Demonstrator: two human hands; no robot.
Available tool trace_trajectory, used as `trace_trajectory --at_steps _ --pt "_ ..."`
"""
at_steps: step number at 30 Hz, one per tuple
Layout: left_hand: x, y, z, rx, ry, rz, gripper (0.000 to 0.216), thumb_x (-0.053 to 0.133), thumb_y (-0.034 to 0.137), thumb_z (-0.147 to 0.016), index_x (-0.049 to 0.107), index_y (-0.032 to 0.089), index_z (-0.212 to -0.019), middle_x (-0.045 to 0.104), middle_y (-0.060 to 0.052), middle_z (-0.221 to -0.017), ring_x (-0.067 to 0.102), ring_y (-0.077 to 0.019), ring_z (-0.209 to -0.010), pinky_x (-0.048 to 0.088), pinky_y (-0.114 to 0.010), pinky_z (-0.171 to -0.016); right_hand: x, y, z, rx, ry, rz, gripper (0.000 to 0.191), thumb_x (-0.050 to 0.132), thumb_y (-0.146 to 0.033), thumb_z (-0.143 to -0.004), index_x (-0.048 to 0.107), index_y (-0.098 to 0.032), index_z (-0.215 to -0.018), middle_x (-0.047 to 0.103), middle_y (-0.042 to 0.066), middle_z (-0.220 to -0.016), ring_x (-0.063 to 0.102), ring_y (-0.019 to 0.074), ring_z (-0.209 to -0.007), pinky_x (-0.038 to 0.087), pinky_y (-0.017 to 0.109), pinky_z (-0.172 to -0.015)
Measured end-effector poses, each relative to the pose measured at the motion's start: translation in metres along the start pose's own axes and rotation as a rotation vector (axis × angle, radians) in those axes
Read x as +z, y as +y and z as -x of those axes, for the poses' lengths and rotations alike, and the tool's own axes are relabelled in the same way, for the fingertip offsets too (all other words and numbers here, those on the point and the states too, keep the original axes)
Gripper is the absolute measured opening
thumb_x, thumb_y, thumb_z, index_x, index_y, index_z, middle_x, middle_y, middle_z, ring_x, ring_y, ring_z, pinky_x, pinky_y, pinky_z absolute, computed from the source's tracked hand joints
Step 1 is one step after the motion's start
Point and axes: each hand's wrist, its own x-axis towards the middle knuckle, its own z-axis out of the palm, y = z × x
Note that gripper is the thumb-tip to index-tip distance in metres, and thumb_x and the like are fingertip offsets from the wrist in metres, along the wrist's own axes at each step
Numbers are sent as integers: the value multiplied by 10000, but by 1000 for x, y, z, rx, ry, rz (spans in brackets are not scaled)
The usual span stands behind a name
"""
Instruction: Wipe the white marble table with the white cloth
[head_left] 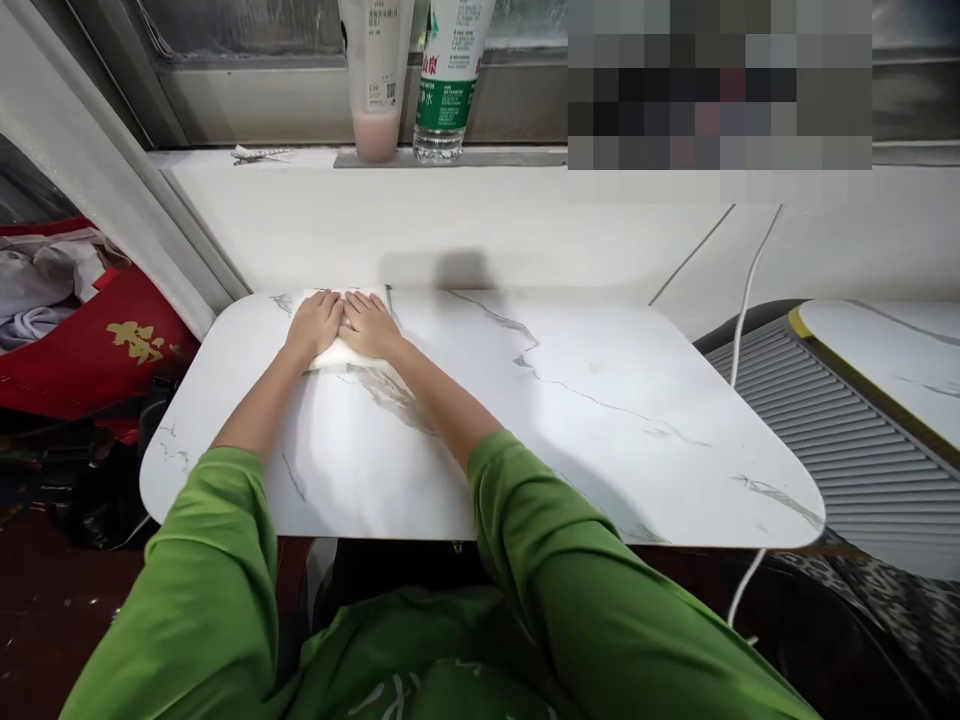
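Head view: both hands are seen at the far-left part of the marble table (585, 440), near the wall. The left hand (315, 322) and right hand (369, 325) are laid flat, palms down, fingers stretched out, touching each other side by side on a white folded sheet (339, 356); cloth or paper can't be told. Nothing is gripped. The sheet is only pressed on, w/ most of it hidden under the palms. Step in hand, prob.: a fold is being flattened. For the next move, even pressure outward from the centre would be called for, so the edges aren't skewed. On the sill beyond, a pink bottle (375, 90) and a water bottle (448, 85) are stood, well apart from the hands.
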Motion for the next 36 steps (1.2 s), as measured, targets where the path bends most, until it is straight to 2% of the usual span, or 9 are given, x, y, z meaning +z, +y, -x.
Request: trace_trajectory --at_steps 5,10,13,17,22,26,28,31,36 --pt "0 0 -5 -46 -14 42 493 208 255 -985 443 68 -1376 451 -149 -1472 358 -228 -1389 241 -397 -1156 2 3 -6 31 16 -14 576 339 -302 -954 353 -62 -1477 279 138 -1581 205 245 -1470 86 431 -1208" --pt "-1 5 16 -41 -45 35 527 285 212 -925 377 112 -1435 371 -123 -1533 304 -222 -1429 196 -415 -1178 5 -12 17 61 10 30 582 306 -294 -964 307 -67 -1500 244 160 -1589 186 278 -1474 93 482 -1199" --pt "-7 6 48 -4 -77 1 525 260 241 -939 378 113 -1434 332 -123 -1554 258 -230 -1452 182 -434 -1182 7 -31 42 37 21 58 582 324 -289 -963 319 -44 -1492 253 185 -1580 193 304 -1470 92 500 -1196" --pt "-20 -4 108 22 -72 -41 539 222 293 -952 357 121 -1445 333 -117 -1555 258 -225 -1453 187 -444 -1186 10 -73 75 -50 -33 40 610 340 -309 -972 292 9 -1491 218 244 -1572 151 346 -1473 63 523 -1196" --pt "-41 -39 183 -7 -25 -88 573 160 353 -951 362 136 -1441 367 -110 -1538 296 -219 -1439 213 -435 -1189 15 -138 94 -161 -146 -43 674 333 -368 -968 243 41 -1496 147 277 -1572 76 388 -1471 48 570 -1188" --pt "-50 -66 215 -66 3 -101 584 140 364 -944 367 152 -1438 393 -110 -1521 325 -226 -1425 234 -442 -1182 20 -171 91 -244 -154 -79 688 362 -384 -943 279 39 -1479 176 263 -1568 106 389 -1468 75 593 -1180" --pt "-52 -71 215 -96 4 -111 582 149 350 -934 380 155 -1431 411 -111 -1509 339 -229 -1417 245 -435 -1177 23 -174 85 -265 -141 -86 665 354 -379 -942 305 23 -1470 203 242 -1571 137 373 -1469 99 582 -1180" --pt "-51 -72 197 -132 7 -127 576 146 320 -926 401 156 -1416 418 -111 -1503 350 -232 -1409 258 -432 -1166 25 -163 68 -275 -125 -98 646 331 -371 -949 301 2 -1476 218 217 -1580 146 342 -1474 83 535 -1195" --pt "-42 -71 124 -105 -13 -135 525 218 278 -923 454 158 -1375 435 -103 -1492 336 -246 -1410 252 -432 -1156 22 -121 14 -125 -138 -209 592 368 -328 -920 360 -105 -1469 284 114 -1586 192 262 -1473 89 460 -1211"
